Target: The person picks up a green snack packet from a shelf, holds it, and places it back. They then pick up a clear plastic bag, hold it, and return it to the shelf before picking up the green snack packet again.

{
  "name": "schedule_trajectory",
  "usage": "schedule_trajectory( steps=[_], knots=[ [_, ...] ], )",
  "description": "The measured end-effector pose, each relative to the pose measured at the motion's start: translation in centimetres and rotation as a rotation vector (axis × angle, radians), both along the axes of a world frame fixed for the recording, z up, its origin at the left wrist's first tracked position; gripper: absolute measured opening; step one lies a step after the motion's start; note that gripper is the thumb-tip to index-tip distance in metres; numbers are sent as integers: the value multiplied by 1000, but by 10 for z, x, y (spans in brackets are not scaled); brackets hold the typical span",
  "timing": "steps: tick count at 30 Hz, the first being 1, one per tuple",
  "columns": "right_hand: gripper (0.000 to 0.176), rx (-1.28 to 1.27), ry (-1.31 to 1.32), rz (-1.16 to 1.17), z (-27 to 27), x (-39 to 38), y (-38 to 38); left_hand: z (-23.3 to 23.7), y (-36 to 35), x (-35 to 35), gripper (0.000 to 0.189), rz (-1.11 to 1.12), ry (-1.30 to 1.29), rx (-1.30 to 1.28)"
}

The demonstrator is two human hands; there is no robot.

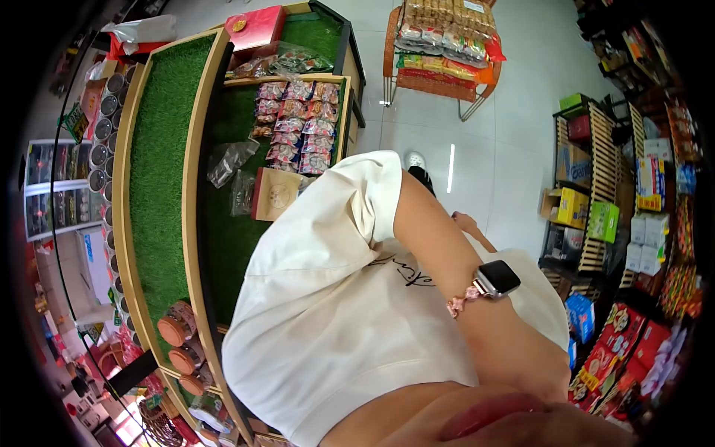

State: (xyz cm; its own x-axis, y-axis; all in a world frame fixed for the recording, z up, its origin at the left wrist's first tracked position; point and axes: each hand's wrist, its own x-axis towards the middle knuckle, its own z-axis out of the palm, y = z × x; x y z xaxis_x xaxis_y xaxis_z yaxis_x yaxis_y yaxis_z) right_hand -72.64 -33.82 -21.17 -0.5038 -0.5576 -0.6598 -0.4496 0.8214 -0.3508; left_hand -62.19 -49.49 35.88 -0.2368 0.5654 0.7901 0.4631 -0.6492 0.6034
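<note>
l hand (527, 350) is up close to the person's head, fingers hidden, so can't tell if it's wide, narrow or holding smth; smartwatch (498, 279) w/ a pink strap (463, 299) is on that wrist, in front of the white tee (320, 320). r hand (465, 220) is low, partly hidden behind the l arm, too small to tell its grip or if anything's in it; white shoe (415, 159) on the floor nearby. snack pkts (290, 127) lie in rows in the green-lined bin to the person's l, w/ a red & tan box (274, 195) and clear bags (232, 162) just beside. further l, a turf-topped shelf (167, 149) and lidded jars (179, 332). ahead, a woven chair (436, 86) stacked w/ bagged goods (447, 30). r side: slatted rack (602, 149) w/ a yellow box (573, 207) and green box (603, 222).
</note>
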Motion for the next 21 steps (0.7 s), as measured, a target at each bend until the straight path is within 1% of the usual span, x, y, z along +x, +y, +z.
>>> schedule_trajectory(
  steps=[1, 2, 5, 7, 10, 12, 13, 16, 17, 19, 20, 21],
  knots=[
    [28, 95, 28, 179, 11, -13, -10, -2, -9, -15, 29, 7, -9, -12],
    [27, 94, 15, 210, 30, -27, -26, 0, -17, -28, 29, 9, -22, -19],
    [26, 13, 77, 462, 25, -94, -54, -2, -47, -67, 29, 31, -89, -36],
    [25, 41, 58, 398, 26, -140, -83, 1, -69, -90, 29, 42, -147, -60],
    [25, -8, 117, 93, 26, -196, -128, -7, -110, -120, 30, 123, -224, -110],
    [27, -175, 8, 0, 25, -234, -162, -12, -133, -134, 30, 228, -263, -155],
    [28, -251, -61, -54, 22, -242, -171, -19, -144, -138, 33, 385, -214, -219],
    [32, -283, -179, -5, 19, -272, -208, -33, -178, -155, 39, 718, -263, -155],
    [32, -239, -142, 60, 17, -277, -218, -36, -189, -157, 39, 726, -333, -166],
    [31, -163, -68, 186, -7, -286, -242, -33, -219, -156, 39, 733, -469, -194],
    [29, -82, -106, 239, -20, -289, -254, -35, -234, -156, 37, 745, -510, -158],
    [29, -79, -119, 309, -17, -285, -273, -38, -247, -156, 36, 757, -550, -116]
  ],
)
